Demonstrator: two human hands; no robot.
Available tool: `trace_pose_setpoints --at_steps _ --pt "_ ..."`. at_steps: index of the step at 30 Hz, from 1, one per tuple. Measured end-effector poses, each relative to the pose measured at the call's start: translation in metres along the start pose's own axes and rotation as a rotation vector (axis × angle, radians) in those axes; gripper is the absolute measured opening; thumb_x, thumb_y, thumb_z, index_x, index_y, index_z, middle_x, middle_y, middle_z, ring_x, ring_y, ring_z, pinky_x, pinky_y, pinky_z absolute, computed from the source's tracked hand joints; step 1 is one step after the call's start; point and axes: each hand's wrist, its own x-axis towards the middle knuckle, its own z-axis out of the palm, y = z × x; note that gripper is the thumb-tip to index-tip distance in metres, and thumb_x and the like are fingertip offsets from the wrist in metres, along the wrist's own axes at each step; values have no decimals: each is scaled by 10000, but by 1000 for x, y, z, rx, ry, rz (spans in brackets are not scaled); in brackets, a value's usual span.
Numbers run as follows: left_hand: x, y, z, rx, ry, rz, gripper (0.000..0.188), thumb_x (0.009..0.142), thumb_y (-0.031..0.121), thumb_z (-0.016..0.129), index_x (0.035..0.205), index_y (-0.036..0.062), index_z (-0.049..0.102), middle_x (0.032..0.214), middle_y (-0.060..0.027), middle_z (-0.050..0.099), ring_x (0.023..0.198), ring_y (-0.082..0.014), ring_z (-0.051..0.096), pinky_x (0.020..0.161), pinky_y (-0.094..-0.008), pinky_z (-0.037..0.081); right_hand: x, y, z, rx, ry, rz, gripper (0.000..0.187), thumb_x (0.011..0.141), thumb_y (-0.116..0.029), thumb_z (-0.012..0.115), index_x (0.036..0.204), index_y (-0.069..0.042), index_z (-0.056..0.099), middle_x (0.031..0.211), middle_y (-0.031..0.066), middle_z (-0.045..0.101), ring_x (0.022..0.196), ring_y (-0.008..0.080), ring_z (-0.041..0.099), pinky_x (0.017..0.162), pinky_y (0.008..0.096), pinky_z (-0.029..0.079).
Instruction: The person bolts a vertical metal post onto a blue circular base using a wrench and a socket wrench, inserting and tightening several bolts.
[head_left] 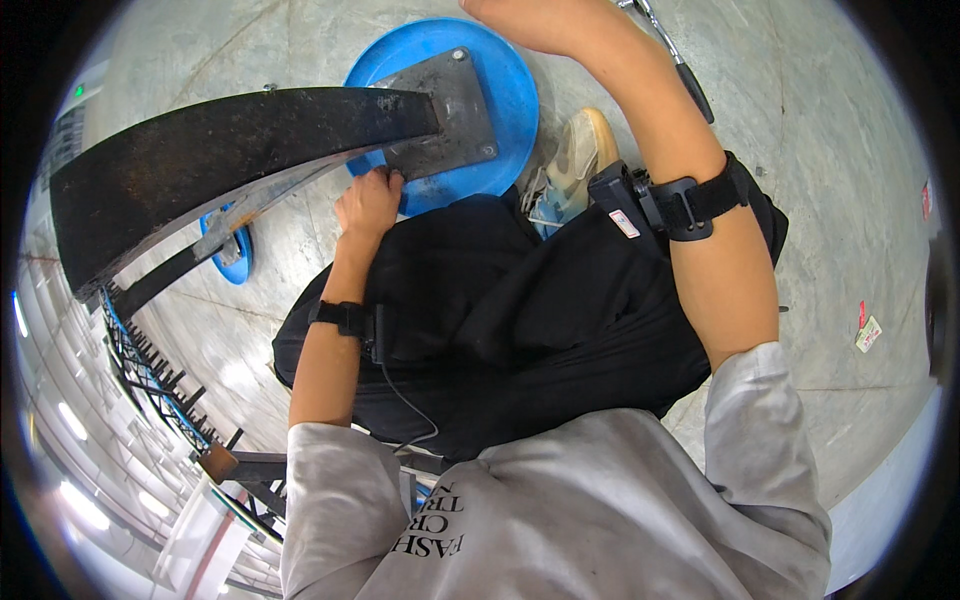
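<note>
My left hand (369, 203) is closed at the near left corner of a dark steel base plate (455, 100), its fingertips pressed together there. Whatever they pinch is too small or hidden to make out. The plate sits in a round blue plastic tray (518, 105), and bolt heads show at two of its corners. From the plate a thick black curved steel beam (240, 135) rises to the left. My right hand (505, 18) reaches past the tray's far right side; the top edge cuts off its fingers. Right of that forearm lies a ratchet wrench (683, 72) with a black handle.
My shoe (578, 160) stands by the tray's right side. A second, smaller blue tray (232, 255) with a post foot is under the beam at left. A black rack frame (160, 370) runs down the left. A paper tag (869, 334) lies on the concrete floor at right.
</note>
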Motion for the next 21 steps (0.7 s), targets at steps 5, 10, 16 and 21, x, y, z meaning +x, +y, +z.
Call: trace_pose_setpoints --at_steps 5,10,16,21 --pt "-2 2 -2 29 -38 -25 405 850 419 453 932 59 620 966 -198 624 915 -381 590 788 -466 452 0 1 0 -18 -20 9 302 744 -177 506 781 98 624 785 318 580 784 422 601 733 452 483" --pt "3 -7 5 -8 -39 -57 437 849 446 446 946 57 618 982 -202 620 927 -381 586 793 -464 451 3 0 2 -47 -44 11 308 747 -183 512 792 99 627 799 314 585 796 412 604 737 450 483" --pt "0 -4 3 -35 -22 -26 466 845 462 440 976 51 616 954 -214 623 926 -386 585 795 -462 451 1 1 2 -94 -83 53 306 746 -181 518 808 96 631 812 315 586 804 409 607 742 448 482" --pt "-2 -2 0 -30 -53 -44 454 845 463 450 975 62 620 954 -216 621 926 -389 582 803 -461 450 1 3 3 -91 -81 48 305 746 -181 515 805 94 633 812 315 586 801 412 605 743 452 479"
